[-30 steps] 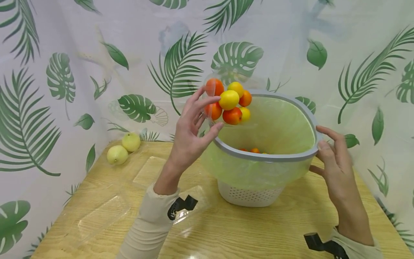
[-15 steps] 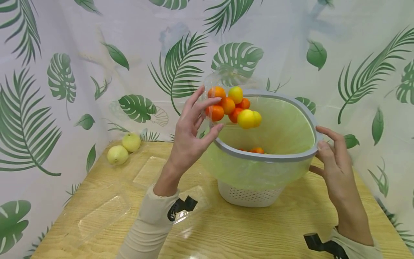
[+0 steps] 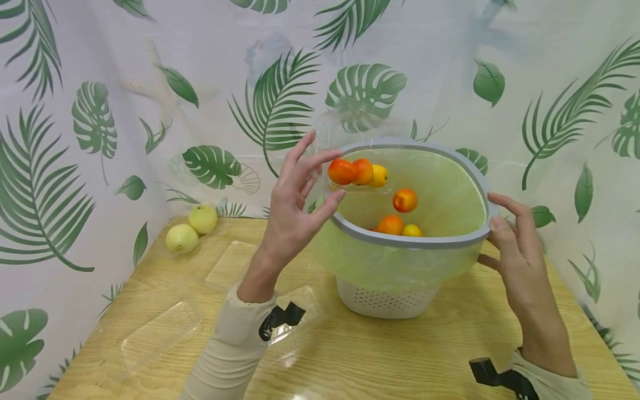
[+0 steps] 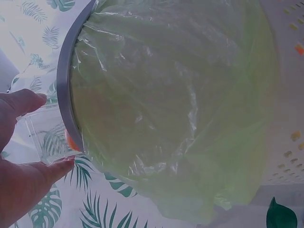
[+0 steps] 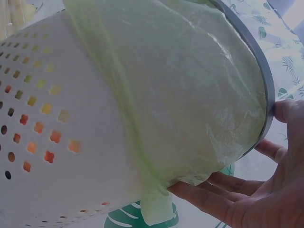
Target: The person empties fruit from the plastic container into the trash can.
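Observation:
My left hand (image 3: 296, 203) holds a clear plastic box (image 3: 362, 130) by its near side, tipped over the left rim of a laundry-type basket. Inside the box are two small orange-red fruits (image 3: 342, 172) and a yellow fruit (image 3: 379, 176). Another orange fruit (image 3: 405, 200) is in mid-air inside the basket, above several fruits (image 3: 390, 225) at its near wall. A pale green plastic bag (image 3: 400, 266) lines the white perforated basket (image 3: 387, 304) and folds over its grey rim (image 3: 425, 242). My right hand (image 3: 522, 255) grips that rim at the right, fingers beneath the bag's edge in the right wrist view.
Two pale yellow-green round fruits (image 3: 181, 239) sit at the table's back left corner. Clear plastic trays (image 3: 160, 333) lie across the left half of the wooden table (image 3: 400, 361). A leaf-patterned sheet (image 3: 200, 83) hangs behind and at both sides.
Most of the fruits have slid out of the tipped box and dropped into the basket, where more now show. Both hands and the basket have stayed in place.

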`<action>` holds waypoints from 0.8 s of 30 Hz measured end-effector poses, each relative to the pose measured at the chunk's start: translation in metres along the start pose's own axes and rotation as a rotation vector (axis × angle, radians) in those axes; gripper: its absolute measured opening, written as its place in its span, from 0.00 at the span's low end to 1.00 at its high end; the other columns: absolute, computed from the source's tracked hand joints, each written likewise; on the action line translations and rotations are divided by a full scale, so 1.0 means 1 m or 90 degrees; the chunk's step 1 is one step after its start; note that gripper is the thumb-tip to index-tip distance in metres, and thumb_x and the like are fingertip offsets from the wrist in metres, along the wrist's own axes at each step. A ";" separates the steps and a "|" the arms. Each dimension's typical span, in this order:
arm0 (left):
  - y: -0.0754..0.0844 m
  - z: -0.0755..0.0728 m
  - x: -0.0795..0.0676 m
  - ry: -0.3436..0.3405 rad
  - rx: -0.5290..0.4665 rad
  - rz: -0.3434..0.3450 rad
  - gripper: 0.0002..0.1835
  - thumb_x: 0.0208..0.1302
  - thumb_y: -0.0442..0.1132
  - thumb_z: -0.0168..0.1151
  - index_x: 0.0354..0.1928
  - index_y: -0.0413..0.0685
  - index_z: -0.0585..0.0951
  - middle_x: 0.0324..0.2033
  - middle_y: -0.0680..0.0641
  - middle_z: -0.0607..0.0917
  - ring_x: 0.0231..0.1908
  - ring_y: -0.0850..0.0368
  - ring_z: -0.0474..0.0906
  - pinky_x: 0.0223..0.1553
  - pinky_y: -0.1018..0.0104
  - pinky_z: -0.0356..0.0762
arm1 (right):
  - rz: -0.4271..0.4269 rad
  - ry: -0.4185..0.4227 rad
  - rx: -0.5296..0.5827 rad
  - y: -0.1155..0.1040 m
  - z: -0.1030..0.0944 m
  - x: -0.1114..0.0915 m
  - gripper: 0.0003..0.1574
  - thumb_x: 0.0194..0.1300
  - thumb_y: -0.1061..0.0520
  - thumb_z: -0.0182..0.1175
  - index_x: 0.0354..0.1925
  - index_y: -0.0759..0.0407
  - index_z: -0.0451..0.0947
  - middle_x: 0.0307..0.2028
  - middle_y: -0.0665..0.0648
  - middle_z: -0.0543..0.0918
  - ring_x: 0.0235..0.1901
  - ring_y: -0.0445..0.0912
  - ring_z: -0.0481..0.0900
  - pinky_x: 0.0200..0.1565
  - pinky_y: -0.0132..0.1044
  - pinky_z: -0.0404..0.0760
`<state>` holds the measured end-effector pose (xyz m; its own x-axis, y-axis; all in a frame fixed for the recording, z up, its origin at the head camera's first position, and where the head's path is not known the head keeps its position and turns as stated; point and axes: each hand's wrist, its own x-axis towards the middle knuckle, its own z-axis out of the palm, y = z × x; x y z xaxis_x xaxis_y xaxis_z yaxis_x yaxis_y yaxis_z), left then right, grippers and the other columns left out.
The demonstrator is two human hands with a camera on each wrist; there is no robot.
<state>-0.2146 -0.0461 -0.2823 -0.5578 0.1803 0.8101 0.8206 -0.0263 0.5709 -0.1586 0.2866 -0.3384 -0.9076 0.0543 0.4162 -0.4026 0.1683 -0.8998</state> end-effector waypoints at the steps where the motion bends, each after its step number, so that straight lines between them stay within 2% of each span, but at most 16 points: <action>1: 0.000 0.000 0.000 0.001 0.000 0.000 0.26 0.62 0.22 0.67 0.63 0.36 0.76 0.77 0.43 0.57 0.77 0.50 0.53 0.71 0.53 0.65 | 0.000 0.000 0.000 0.000 0.000 0.000 0.29 0.83 0.51 0.45 0.77 0.49 0.60 0.59 0.57 0.72 0.57 0.38 0.78 0.38 0.27 0.84; 6: 0.002 0.001 0.001 0.001 0.004 0.013 0.26 0.62 0.22 0.67 0.62 0.35 0.76 0.77 0.42 0.57 0.77 0.46 0.53 0.71 0.54 0.65 | 0.001 -0.001 -0.005 0.000 0.000 0.000 0.30 0.83 0.51 0.44 0.77 0.49 0.59 0.60 0.56 0.71 0.57 0.38 0.78 0.39 0.27 0.83; 10: 0.002 0.002 0.002 0.001 0.037 0.055 0.26 0.60 0.21 0.68 0.62 0.34 0.77 0.76 0.38 0.58 0.74 0.45 0.61 0.70 0.52 0.67 | 0.000 -0.002 -0.006 0.000 0.000 0.000 0.30 0.83 0.51 0.44 0.77 0.49 0.59 0.60 0.56 0.71 0.57 0.38 0.78 0.39 0.27 0.83; 14: 0.002 0.002 0.003 0.003 0.070 0.093 0.27 0.58 0.20 0.69 0.61 0.34 0.77 0.75 0.34 0.58 0.72 0.45 0.64 0.70 0.51 0.68 | -0.001 -0.003 -0.009 -0.001 0.000 0.000 0.30 0.83 0.51 0.44 0.77 0.48 0.59 0.61 0.57 0.71 0.57 0.38 0.78 0.39 0.27 0.83; 19: 0.003 0.001 0.003 0.006 0.072 0.093 0.26 0.59 0.21 0.69 0.61 0.34 0.78 0.76 0.36 0.58 0.70 0.44 0.67 0.69 0.51 0.69 | -0.001 -0.003 -0.018 -0.001 0.000 0.000 0.30 0.83 0.50 0.44 0.78 0.48 0.59 0.62 0.56 0.70 0.57 0.38 0.78 0.39 0.27 0.83; 24: 0.003 0.001 0.002 0.005 0.070 0.095 0.26 0.59 0.21 0.69 0.61 0.34 0.78 0.76 0.36 0.57 0.72 0.45 0.65 0.70 0.50 0.68 | -0.001 -0.003 -0.014 -0.001 0.000 -0.001 0.30 0.83 0.50 0.44 0.77 0.48 0.59 0.61 0.56 0.70 0.57 0.37 0.78 0.39 0.27 0.83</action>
<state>-0.2136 -0.0448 -0.2788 -0.4289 0.1745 0.8863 0.9030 0.0560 0.4260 -0.1577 0.2867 -0.3378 -0.9079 0.0494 0.4164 -0.4008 0.1896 -0.8963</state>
